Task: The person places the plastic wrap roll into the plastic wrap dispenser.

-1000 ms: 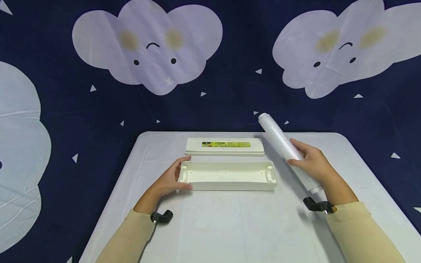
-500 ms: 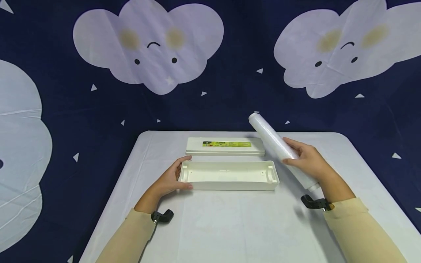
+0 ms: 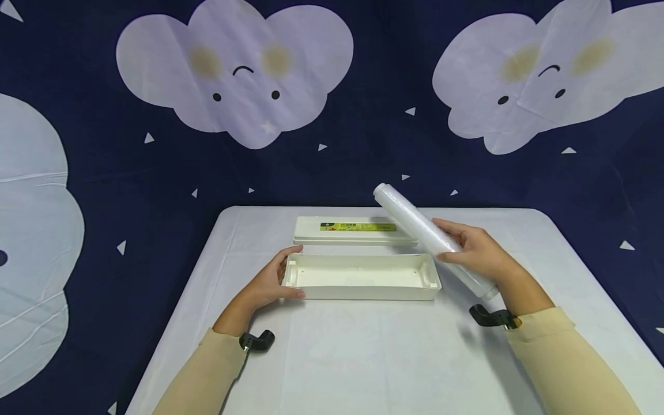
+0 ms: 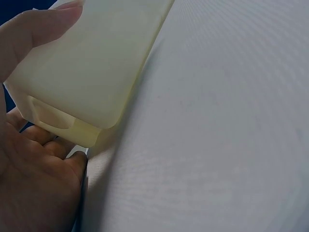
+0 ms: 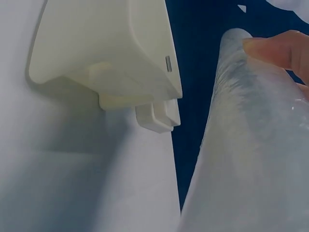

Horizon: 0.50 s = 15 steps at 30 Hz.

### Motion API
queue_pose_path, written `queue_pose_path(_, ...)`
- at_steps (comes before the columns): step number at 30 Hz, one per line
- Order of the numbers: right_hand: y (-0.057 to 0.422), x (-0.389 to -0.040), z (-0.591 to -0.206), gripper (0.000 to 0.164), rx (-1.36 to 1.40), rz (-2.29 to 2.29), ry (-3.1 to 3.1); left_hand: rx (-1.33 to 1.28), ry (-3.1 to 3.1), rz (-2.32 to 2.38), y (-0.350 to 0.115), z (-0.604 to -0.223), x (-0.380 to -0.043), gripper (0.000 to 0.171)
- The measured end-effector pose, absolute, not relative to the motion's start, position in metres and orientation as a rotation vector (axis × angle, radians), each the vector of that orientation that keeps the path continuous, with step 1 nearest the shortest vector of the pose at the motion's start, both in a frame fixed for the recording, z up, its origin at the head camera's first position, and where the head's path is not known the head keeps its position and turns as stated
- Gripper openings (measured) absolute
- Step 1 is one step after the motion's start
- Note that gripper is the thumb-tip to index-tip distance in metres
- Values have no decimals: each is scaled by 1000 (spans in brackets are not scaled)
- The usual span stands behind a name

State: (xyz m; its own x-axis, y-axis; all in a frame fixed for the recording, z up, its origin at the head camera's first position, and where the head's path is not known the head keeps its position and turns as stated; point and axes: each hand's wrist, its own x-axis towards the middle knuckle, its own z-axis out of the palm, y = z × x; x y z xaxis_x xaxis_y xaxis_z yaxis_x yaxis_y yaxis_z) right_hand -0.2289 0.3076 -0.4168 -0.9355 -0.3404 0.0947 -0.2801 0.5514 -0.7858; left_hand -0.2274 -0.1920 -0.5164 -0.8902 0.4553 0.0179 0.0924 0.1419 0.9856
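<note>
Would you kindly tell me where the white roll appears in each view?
Head: the white roll, right of centre, in the right hand.
Left wrist: not in it.
Right wrist: fills much of the right half.
Shared landmark: the box, near centre in head, upper left elsewhere.

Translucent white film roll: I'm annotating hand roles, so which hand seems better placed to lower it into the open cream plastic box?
Probably the right hand: it grips the film roll, held diagonally near the right end of the open box. The left hand grips the box's left end.
</note>
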Motion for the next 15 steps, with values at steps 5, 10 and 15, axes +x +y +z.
queue_pose_path(5,302,-230,-416,81,-606,-1372,2670,515,2126,1818,-191,-515,-227,118)
queue_pose_path(10,294,-230,-413,80,-659,-1373,2643,513,2119,1825,-191,-515,-227,117)
queue_pose_path(15,290,-229,-409,80,-687,-1358,2619,513,2111,1832,-191,-516,-227,117)
